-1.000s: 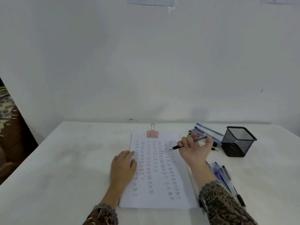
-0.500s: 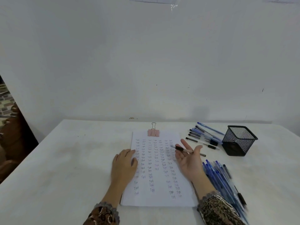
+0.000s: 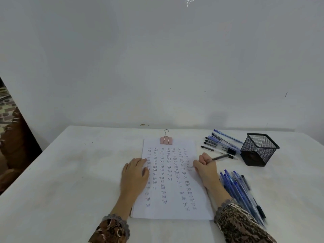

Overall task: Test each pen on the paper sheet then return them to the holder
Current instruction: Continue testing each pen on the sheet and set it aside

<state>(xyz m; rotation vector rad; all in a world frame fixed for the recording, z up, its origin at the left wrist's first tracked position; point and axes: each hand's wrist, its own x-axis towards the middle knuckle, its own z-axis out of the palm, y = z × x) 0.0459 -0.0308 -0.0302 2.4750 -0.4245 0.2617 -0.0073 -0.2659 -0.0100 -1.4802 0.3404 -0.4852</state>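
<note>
Head view: the left hand (image 3: 135, 174) lies flat with its fingers straight and together, pressing on the left edge of the paper sheet (image 3: 172, 183). The right hand (image 3: 205, 164) is curled around a dark pen (image 3: 219, 157) at the sheet's right edge, and the barrel sticks out to the right. The pen's tip is blurred, so contact with the sheet cannot be told. A pink binder clip (image 3: 166, 140) grips the sheet's top edge. Right of the sheet on the tabletop (image 3: 70, 172) stands the black mesh holder (image 3: 259, 149), with loose pens (image 3: 220, 143) between it and the sheet. A heap of blue pens (image 3: 240, 190) lies just right of the sheet, with its near ends smeared.
</note>
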